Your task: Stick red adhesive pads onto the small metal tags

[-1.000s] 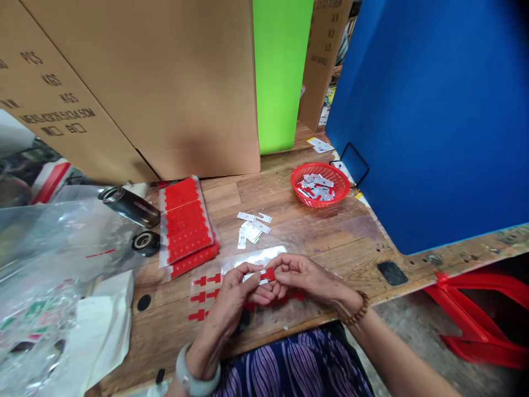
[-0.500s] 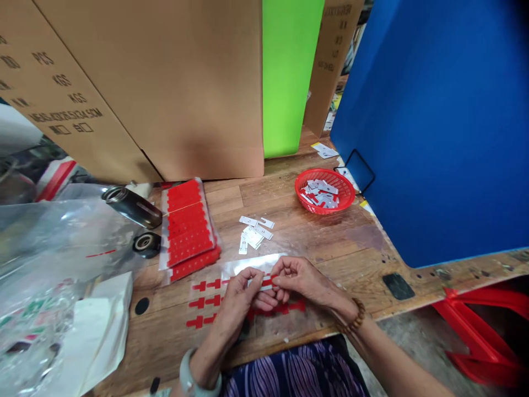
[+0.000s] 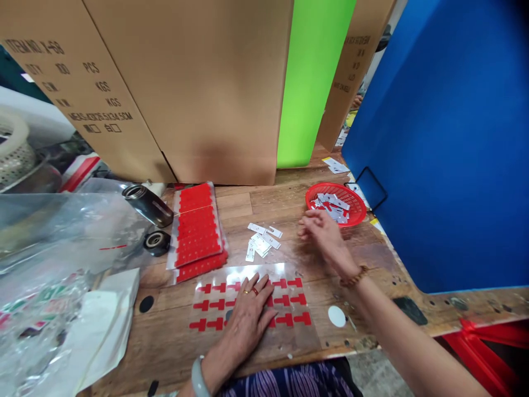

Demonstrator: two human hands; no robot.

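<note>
My left hand (image 3: pixel 250 311) lies flat, fingers spread, on a clear plastic sheet (image 3: pixel 309 336) with rows of red T-shaped stickers (image 3: pixel 283 300). It covers the middle stickers. My right hand (image 3: pixel 324 234) is raised beside the near left rim of a red plastic basket (image 3: pixel 359 212). Its fingers are loosely bent and a little apart, and no piece shows in them. Small white cards (image 3: pixel 330 203), some bearing red, fill the basket. A loose pile of white slotted cards (image 3: pixel 261 242) sits on the wooden table just beyond the sheet.
Stacked sheets of red stickers (image 3: pixel 196 226) lie to the left, near a dark flask (image 3: pixel 147 205) and its cap (image 3: pixel 157 242). Plastic bags (image 3: pixel 45 309) cover the far left. Cardboard (image 3: pixel 198 99) stands behind; a blue panel (image 3: pixel 446 143) rises at right. A white disc (image 3: pixel 336 316) lies near the front edge.
Both hands were together over the sheet, pinching a small white card with red on it. They have parted: the left has flattened onto the sheet, the right has moved to the basket. The view has shifted.
</note>
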